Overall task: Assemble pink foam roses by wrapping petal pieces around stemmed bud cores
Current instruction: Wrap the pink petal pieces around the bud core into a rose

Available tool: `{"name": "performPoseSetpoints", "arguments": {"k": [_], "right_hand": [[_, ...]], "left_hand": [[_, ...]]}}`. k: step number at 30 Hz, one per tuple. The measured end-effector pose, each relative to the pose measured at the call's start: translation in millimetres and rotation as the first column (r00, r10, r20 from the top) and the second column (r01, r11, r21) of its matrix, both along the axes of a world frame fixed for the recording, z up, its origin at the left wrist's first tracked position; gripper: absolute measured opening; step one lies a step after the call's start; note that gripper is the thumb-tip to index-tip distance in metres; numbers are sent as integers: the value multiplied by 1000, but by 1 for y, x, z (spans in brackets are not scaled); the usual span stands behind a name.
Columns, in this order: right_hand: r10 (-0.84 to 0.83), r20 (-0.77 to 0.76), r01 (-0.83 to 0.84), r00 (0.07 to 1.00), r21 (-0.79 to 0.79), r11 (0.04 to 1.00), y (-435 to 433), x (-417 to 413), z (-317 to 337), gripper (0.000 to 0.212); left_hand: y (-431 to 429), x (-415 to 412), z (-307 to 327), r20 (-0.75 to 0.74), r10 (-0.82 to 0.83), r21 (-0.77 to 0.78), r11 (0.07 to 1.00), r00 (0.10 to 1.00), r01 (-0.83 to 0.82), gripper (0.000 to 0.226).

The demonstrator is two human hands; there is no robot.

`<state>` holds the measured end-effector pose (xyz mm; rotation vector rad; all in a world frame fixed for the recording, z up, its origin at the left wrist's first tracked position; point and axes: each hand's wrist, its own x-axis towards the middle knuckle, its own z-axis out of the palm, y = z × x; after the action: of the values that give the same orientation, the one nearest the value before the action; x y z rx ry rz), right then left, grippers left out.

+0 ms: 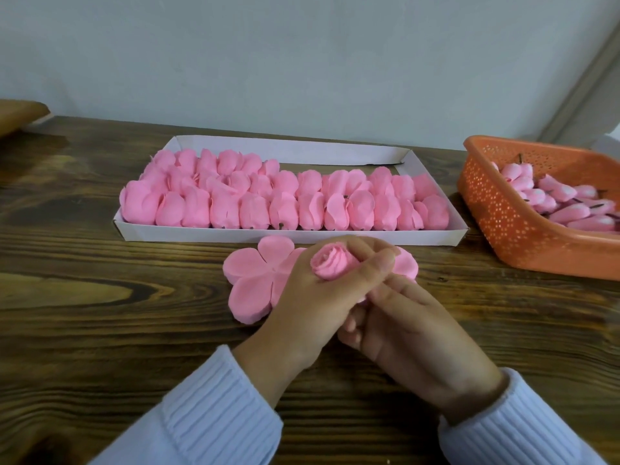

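My left hand (pixel 312 297) curls round a pink foam rose (pixel 330 263), whose spiral top faces the camera between thumb and fingers. My right hand (pixel 402 327) lies just below and right of it, fingers curled under the rose's base; the stem is hidden. A stack of flat five-lobed pink petal pieces (pixel 251 283) lies on the wooden table (pixel 100 330) behind my hands, partly covered by them. More pink foam (pixel 406 266) shows right of the rose.
A long white cardboard tray (pixel 335 235) holds several rows of finished pink roses (pixel 285 203) behind the petals. An orange perforated basket (pixel 496 216) at the right holds several stemmed bud cores (pixel 563 199). A brown object (pixel 16 115) sits at the far left.
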<state>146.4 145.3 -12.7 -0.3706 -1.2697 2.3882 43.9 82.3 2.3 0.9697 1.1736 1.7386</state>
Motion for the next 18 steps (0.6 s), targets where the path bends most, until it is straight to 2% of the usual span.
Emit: {"name": "performPoseSetpoints", "arguments": {"k": [5, 9, 13, 18], "right_hand": [[-7, 29, 7, 1000, 16, 1000, -2, -1, 1, 31], [21, 17, -22, 1000, 56, 998, -1, 0, 3, 45], [5, 21, -7, 1000, 70, 998, 0, 0, 3, 40], [-13, 43, 10, 999, 71, 997, 1, 0, 2, 41]], "left_hand": [[-1, 1, 3, 4, -12, -9, 1000, 1000, 12, 19], [1, 0, 3, 3, 74, -62, 995, 997, -73, 24], [1, 3, 5, 34, 61, -83, 995, 998, -58, 14], [3, 6, 6, 35, 79, -133, 988, 996, -74, 17]]}}
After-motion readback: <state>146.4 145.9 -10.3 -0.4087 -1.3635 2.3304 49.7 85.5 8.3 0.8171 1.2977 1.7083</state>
